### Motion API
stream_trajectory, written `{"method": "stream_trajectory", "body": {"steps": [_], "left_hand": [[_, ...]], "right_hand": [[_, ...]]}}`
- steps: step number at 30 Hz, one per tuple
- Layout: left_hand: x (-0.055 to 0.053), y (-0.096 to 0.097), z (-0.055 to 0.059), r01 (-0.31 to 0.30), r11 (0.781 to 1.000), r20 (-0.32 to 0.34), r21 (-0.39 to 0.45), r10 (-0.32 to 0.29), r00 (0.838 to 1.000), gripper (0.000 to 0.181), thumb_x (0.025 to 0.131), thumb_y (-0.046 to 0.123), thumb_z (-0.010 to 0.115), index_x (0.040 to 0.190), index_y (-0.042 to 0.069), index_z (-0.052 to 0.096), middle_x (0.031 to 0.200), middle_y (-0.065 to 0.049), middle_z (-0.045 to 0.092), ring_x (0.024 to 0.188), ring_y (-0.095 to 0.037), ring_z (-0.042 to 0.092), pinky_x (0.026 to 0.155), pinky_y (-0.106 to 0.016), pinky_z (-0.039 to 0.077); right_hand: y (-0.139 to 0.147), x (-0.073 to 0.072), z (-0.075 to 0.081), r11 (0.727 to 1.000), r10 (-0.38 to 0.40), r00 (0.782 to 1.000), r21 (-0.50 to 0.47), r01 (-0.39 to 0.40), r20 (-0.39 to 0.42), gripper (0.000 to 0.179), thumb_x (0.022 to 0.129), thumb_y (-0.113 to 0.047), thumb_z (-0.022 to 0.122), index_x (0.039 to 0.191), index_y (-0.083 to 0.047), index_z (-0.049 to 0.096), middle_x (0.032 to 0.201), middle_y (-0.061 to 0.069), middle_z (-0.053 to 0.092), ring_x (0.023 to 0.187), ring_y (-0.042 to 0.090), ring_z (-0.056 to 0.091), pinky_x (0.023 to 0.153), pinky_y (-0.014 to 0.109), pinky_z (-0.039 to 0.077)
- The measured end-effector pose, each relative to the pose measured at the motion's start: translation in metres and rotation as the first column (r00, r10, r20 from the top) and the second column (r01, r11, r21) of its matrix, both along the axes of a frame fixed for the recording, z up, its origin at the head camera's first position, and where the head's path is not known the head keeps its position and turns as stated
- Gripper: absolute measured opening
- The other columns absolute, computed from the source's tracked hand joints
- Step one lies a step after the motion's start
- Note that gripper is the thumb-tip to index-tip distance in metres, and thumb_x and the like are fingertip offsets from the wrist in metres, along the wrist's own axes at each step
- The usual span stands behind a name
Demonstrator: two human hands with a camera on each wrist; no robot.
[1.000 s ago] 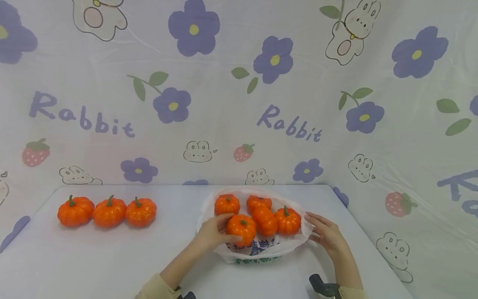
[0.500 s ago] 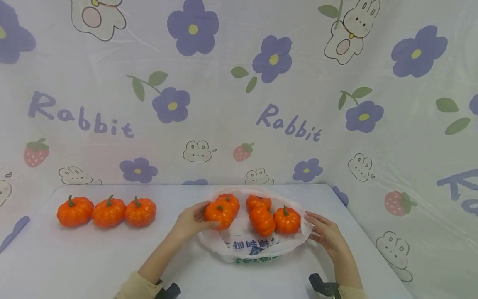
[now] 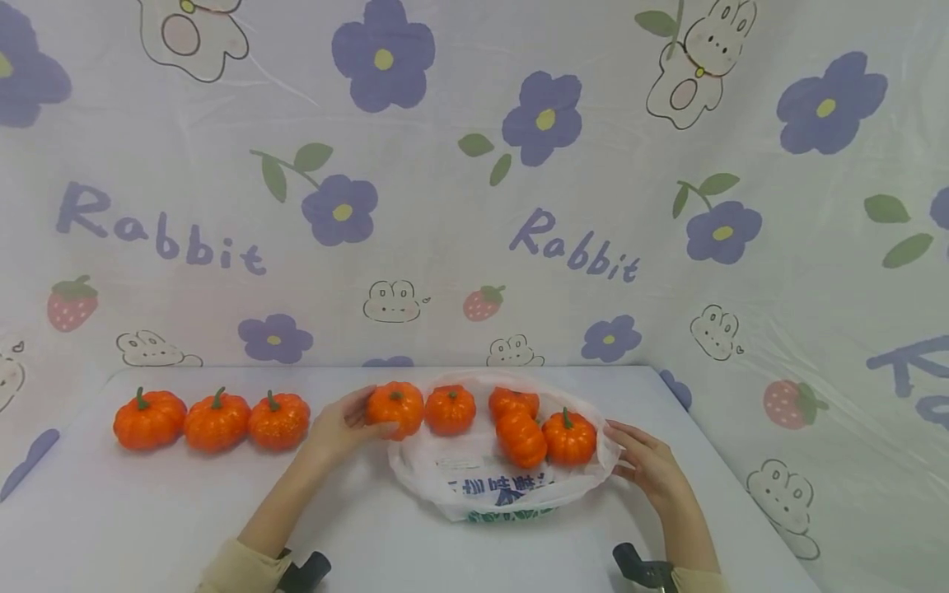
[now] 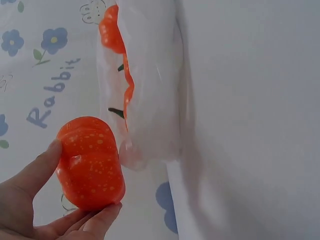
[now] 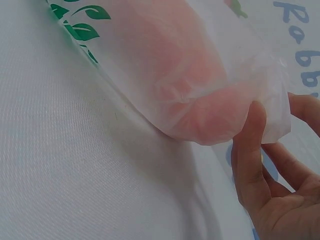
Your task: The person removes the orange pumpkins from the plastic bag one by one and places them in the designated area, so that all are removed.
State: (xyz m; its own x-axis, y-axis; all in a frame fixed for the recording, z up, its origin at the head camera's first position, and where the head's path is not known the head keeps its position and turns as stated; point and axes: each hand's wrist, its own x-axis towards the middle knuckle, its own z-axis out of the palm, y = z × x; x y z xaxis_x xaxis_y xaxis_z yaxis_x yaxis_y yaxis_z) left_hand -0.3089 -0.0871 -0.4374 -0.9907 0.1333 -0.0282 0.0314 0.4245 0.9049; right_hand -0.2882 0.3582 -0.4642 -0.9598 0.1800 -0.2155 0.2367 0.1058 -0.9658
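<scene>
A small orange toy pumpkin (image 3: pixel 398 409) is held in my left hand (image 3: pixel 337 430), above the left rim of a white plastic bag (image 3: pixel 437 496). In the left wrist view the thumb lies on one side of this speckled pumpkin (image 4: pixel 91 165) and the fingers on the other, its stem out of sight. My right hand (image 3: pixel 652 463) pinches the bag's right edge between thumb and fingers, as the right wrist view shows. Inside the open bag lie several more pumpkins, among them an upright one (image 3: pixel 569 436) and a tipped one (image 3: pixel 521 439).
Three orange pumpkins with green stems stand in a row at the table's left: a left one (image 3: pixel 150 420), a middle one (image 3: pixel 218 422) and a speckled one (image 3: pixel 279 422). A printed curtain (image 3: pixel 445 189) hangs behind the white table (image 3: pixel 163 519).
My left hand has lifted the pumpkin from the bag's front left and carried it left and back to the rim. A tipped pumpkin inside has shifted slightly. My right hand stays in place.
</scene>
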Motion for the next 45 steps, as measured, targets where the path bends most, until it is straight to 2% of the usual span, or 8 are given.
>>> {"method": "stream_trajectory", "body": {"steps": [6,11,16,22,27,36,45], "left_hand": [[-0.005,-0.019,-0.004,-0.025,0.999,-0.010,0.031,0.025,1.000,0.083,0.086,0.035,0.074,0.152,0.007,0.032,0.157,-0.018,0.034,0.144,-0.037,0.036,0.115,-0.049,0.036],[-0.010,-0.032,-0.009,-0.050,0.999,-0.012,0.009,0.050,0.999,0.082,0.088,0.031,0.073,0.152,0.003,0.030,0.157,-0.021,0.032,0.144,-0.039,0.034,0.116,-0.049,0.035],[-0.012,-0.042,-0.013,-0.095,0.994,-0.037,-0.058,0.093,0.995,0.081,0.087,0.027,0.073,0.151,0.001,0.030,0.156,-0.022,0.033,0.144,-0.041,0.032,0.117,-0.052,0.033],[-0.010,-0.047,-0.017,-0.145,0.974,-0.094,-0.175,0.130,0.987,0.079,0.087,0.022,0.073,0.151,0.000,0.030,0.154,-0.026,0.035,0.141,-0.046,0.034,0.115,-0.057,0.033],[-0.009,-0.048,-0.019,-0.165,0.961,-0.115,-0.222,0.143,0.983,0.078,0.087,0.018,0.073,0.151,0.000,0.030,0.153,-0.027,0.035,0.141,-0.047,0.032,0.115,-0.058,0.033],[-0.010,-0.050,-0.023,-0.151,0.945,-0.135,-0.289,0.116,0.984,0.077,0.087,0.014,0.073,0.150,-0.001,0.031,0.151,-0.029,0.036,0.140,-0.049,0.033,0.114,-0.060,0.032],[-0.009,-0.048,-0.024,-0.130,0.942,-0.151,-0.309,0.087,0.985,0.076,0.086,0.009,0.072,0.149,-0.004,0.031,0.151,-0.030,0.036,0.139,-0.049,0.034,0.114,-0.060,0.032]], "right_hand": [[-0.001,0.000,-0.001,1.000,-0.003,1.000,0.018,0.003,0.000,0.065,0.090,-0.043,0.068,0.141,-0.006,0.050,0.132,0.001,0.056,0.095,0.008,0.062,0.083,0.021,0.056],[-0.001,0.000,-0.001,1.000,-0.003,1.000,0.023,0.003,0.002,0.067,0.090,-0.043,0.067,0.142,-0.006,0.049,0.138,0.006,0.053,0.096,0.009,0.062,0.084,0.020,0.056],[-0.001,-0.001,-0.002,1.000,-0.002,1.000,0.021,0.002,0.002,0.067,0.090,-0.043,0.067,0.142,-0.006,0.049,0.135,0.003,0.055,0.095,0.009,0.062,0.083,0.020,0.057],[-0.001,-0.001,-0.002,1.000,-0.003,1.000,0.022,0.003,0.001,0.067,0.090,-0.044,0.067,0.142,-0.005,0.049,0.130,0.000,0.057,0.094,0.008,0.062,0.083,0.020,0.057],[-0.002,-0.001,-0.003,1.000,-0.002,1.000,0.029,0.002,0.006,0.070,0.090,-0.045,0.067,0.143,-0.004,0.047,0.140,0.010,0.052,0.094,0.008,0.062,0.083,0.020,0.057],[-0.002,-0.001,-0.003,1.000,0.003,1.000,0.024,-0.004,0.011,0.070,0.090,-0.045,0.067,0.143,-0.005,0.046,0.145,0.012,0.048,0.097,0.008,0.061,0.084,0.021,0.057],[-0.003,0.000,-0.002,1.000,0.002,1.000,0.023,-0.002,0.008,0.069,0.090,-0.044,0.067,0.143,-0.005,0.047,0.146,0.013,0.047,0.096,0.008,0.061,0.085,0.021,0.057]]}}
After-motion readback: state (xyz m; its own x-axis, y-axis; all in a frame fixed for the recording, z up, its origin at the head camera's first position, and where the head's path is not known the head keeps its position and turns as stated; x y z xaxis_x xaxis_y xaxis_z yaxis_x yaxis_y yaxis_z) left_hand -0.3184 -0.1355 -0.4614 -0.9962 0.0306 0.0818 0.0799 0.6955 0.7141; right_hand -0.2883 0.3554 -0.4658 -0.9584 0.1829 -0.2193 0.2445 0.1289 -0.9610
